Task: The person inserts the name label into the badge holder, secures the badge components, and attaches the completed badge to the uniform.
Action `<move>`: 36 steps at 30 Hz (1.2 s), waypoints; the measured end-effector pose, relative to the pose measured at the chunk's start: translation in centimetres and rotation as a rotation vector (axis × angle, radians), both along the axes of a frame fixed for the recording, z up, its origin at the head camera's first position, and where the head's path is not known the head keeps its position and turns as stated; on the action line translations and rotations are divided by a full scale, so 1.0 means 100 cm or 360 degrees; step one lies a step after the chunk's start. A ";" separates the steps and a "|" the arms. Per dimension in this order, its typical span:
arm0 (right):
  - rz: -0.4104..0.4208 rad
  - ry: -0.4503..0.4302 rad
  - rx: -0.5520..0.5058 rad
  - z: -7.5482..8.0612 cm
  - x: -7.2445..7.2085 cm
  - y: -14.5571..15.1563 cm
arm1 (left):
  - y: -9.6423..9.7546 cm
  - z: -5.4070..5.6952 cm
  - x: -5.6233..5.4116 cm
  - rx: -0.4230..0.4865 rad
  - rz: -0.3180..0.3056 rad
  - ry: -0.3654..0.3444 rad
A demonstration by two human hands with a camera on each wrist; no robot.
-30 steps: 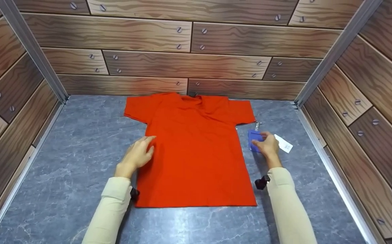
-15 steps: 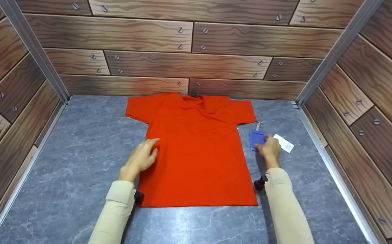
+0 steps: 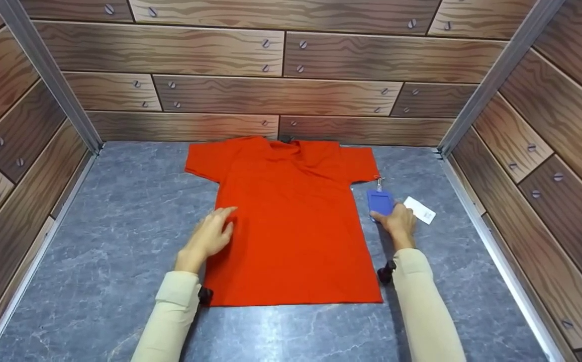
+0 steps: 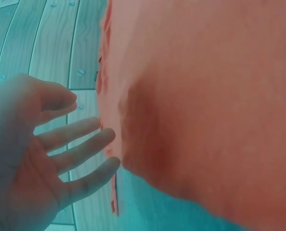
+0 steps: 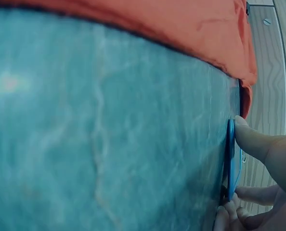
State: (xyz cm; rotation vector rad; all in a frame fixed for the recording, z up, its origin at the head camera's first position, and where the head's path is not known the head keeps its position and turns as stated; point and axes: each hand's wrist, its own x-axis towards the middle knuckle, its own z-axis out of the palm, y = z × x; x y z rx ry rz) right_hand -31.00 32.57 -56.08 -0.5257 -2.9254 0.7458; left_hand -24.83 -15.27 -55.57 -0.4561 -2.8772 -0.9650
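Note:
A red T-shirt [image 3: 291, 226] lies spread out, collar toward the back wall. My left hand [image 3: 209, 234] hovers over its left edge with fingers spread and holds nothing; the left wrist view shows its shadow on the cloth. To the right of the shirt is a blue badge holder [image 3: 380, 202] with a metal clip [image 3: 379, 184] near the right sleeve. My right hand [image 3: 397, 222] grips the lower end of the holder, thumb on one edge and fingers at the other. In the right wrist view the badge holder [image 5: 231, 159] shows edge-on between thumb and fingers.
A white card [image 3: 420, 210] with a printed code lies just right of my right hand. Grey marbled tabletop [image 3: 110, 226] surrounds the shirt. Wood-patterned panels [image 3: 271, 90] wall off the back and both sides. A small dark object [image 3: 286, 139] sits behind the collar.
My right hand's thumb and fingers have slid down to the holder's lower end, and the holder has shifted slightly. My left hand has moved a little right over the shirt.

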 end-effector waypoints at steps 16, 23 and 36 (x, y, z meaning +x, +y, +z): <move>-0.0125 0.0172 -0.0286 0.006 0.004 0.001 | 0.002 0.004 0.004 0.0085 -0.0001 0.0063; -0.0218 0.0254 -0.0523 0.015 0.009 -0.010 | 0.005 0.006 0.008 0.0173 0.0010 0.0063; -0.0064 0.0382 -0.1246 0.033 0.020 -0.044 | 0.015 0.009 0.007 0.0264 0.0003 0.0090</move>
